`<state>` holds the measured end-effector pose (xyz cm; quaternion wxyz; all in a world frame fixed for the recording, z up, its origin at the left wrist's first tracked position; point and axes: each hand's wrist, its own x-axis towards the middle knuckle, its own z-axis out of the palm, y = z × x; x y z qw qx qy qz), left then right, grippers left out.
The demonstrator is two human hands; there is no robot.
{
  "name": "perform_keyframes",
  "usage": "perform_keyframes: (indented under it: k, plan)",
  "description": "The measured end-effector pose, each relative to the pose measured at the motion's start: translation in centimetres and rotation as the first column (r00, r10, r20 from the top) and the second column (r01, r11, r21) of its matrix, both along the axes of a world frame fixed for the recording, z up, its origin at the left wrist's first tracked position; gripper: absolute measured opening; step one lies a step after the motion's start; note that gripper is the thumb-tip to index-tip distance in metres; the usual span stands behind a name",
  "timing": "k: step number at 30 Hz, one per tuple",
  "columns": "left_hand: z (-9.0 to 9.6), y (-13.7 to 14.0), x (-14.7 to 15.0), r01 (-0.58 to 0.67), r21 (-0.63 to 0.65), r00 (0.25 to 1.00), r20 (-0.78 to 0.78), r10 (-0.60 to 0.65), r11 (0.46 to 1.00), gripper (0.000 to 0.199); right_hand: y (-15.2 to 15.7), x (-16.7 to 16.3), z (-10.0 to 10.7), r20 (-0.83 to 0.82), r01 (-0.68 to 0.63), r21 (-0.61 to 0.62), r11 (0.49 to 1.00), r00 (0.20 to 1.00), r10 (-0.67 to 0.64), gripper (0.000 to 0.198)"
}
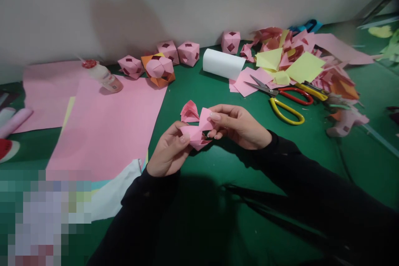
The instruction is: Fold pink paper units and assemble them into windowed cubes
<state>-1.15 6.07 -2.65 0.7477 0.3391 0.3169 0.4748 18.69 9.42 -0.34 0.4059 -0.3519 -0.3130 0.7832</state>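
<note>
Between my two hands is a folded pink paper piece (193, 134), with flaps standing out at several angles. My left hand (171, 149) pinches its left side, thumb on top. On its upper right flap, my right hand (238, 125) grips with thumb and fingers; the other fingertips curl beneath. A separate folded pink paper shape (189, 111) sits on the table just behind the piece. Farther back, against the wall, stand finished-looking pink paper polyhedra (188, 53) with diamond-shaped holes, one of them resting on an orange paper form (159, 80).
Open scissors (271, 91) with red and yellow handles lie right of centre. Behind them are a paper scrap heap (299, 54) and a white paper roll (222, 63). A glue gun (346, 122) is at right. A small bottle (104, 77) rests on pink sheets (115, 129) at left.
</note>
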Motion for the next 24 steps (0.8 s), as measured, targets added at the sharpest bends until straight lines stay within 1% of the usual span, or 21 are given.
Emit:
perform_keyframes:
  k: [4,12,17,20,21,24]
  plan:
    - [-0.1,0.1,0.0,0.033,0.020,0.999,0.014,-0.033,0.999,0.023,0.0,0.1,0.0,0.003,0.003,0.020,1.000,1.000,-0.003,0.030]
    - [0.4,-0.1,0.1,0.014,-0.004,1.000,0.004,-0.014,1.000,0.022,-0.1,0.0,0.0,-0.011,-0.007,0.004,1.000,1.000,0.007,0.032]
    - [-0.4,0.3,-0.1,0.047,0.028,0.999,-0.021,-0.047,0.998,0.024,-0.1,-0.1,-0.1,-0.016,-0.038,0.010,0.999,0.999,0.038,0.031]
    - [-0.8,0.5,-0.1,0.007,0.055,1.000,-0.018,-0.006,0.998,0.027,-0.2,-0.1,-0.1,-0.004,-0.045,0.035,0.998,0.999,0.045,0.031]
    - [-0.9,0.5,-0.2,-0.002,0.055,1.000,-0.013,0.003,0.998,0.028,-0.2,0.0,-0.1,0.005,-0.049,0.052,0.997,0.999,0.049,0.034]
    - [-0.8,0.6,-0.3,0.019,0.031,1.000,-0.020,-0.019,0.999,0.026,-0.3,0.2,-0.1,0.030,-0.066,0.126,0.990,0.998,0.063,0.045]
